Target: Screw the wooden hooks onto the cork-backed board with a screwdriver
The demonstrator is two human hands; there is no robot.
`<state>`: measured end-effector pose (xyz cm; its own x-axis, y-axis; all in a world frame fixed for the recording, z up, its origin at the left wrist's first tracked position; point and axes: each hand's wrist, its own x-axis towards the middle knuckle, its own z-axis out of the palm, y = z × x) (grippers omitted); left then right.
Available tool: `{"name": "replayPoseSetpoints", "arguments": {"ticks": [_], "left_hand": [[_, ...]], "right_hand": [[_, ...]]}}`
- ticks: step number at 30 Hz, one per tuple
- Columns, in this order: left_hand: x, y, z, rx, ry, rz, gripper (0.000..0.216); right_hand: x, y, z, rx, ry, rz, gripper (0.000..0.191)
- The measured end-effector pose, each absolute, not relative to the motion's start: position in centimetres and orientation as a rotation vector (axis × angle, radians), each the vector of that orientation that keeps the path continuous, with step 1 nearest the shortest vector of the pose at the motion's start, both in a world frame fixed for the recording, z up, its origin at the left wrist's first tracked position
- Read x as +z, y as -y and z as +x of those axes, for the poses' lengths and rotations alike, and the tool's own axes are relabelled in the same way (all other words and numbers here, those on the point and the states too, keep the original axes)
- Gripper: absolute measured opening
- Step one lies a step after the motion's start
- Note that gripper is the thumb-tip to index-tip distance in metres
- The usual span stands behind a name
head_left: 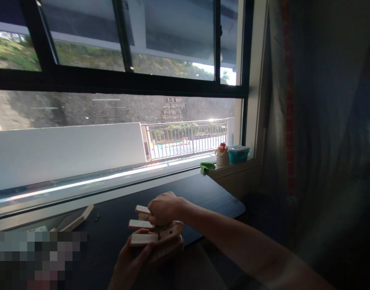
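Observation:
A wooden piece [169,233] with pale flat bars pointing left is held just over the dark table. My left hand [132,257] grips its nearest bar from below, with the thumb along the bar's front edge. Over the far part of the piece, my right hand [166,207] is closed in a fist, knuckles up. What lies inside those fingers is hidden. A small dark upright pin [159,233], perhaps a screw, stands at the inner end of the near bar. The piece's underside is in shadow.
On the dark table [197,193], small dark hardware [97,216] and a pale wooden strip [79,219] lie at the left. A green cloth [207,167], a bottle with an orange cap [222,155] and a teal box [238,154] line the windowsill. The lower left is pixelated.

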<state>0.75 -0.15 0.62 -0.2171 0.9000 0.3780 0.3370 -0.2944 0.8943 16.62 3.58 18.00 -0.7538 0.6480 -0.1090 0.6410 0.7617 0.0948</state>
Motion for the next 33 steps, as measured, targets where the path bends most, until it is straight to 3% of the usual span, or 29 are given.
{"name": "replayPoseSetpoints", "arguments": {"ticks": [4,12,27,33], "left_hand": [[1.0,0.3,0.9,1.531,-1.452,1.53,0.052],[0.3,-0.1,0.5,1.499,-1.48,1.525,0.053],[0.1,-0.1,0.5,1.525,-1.44,1.572,0.049],[-0.3,-0.6,0.3,1.54,-1.389,1.531,0.049]], "right_hand": [[18.5,-3.2,16.7,0.106,-2.813,0.979,0.04],[19.2,-2.2,16.3,0.086,-2.81,0.797,0.017],[18.4,-3.1,16.6,0.051,-2.813,1.054,0.039],[20.6,-1.9,16.6,0.062,-2.725,0.894,0.022]]}}
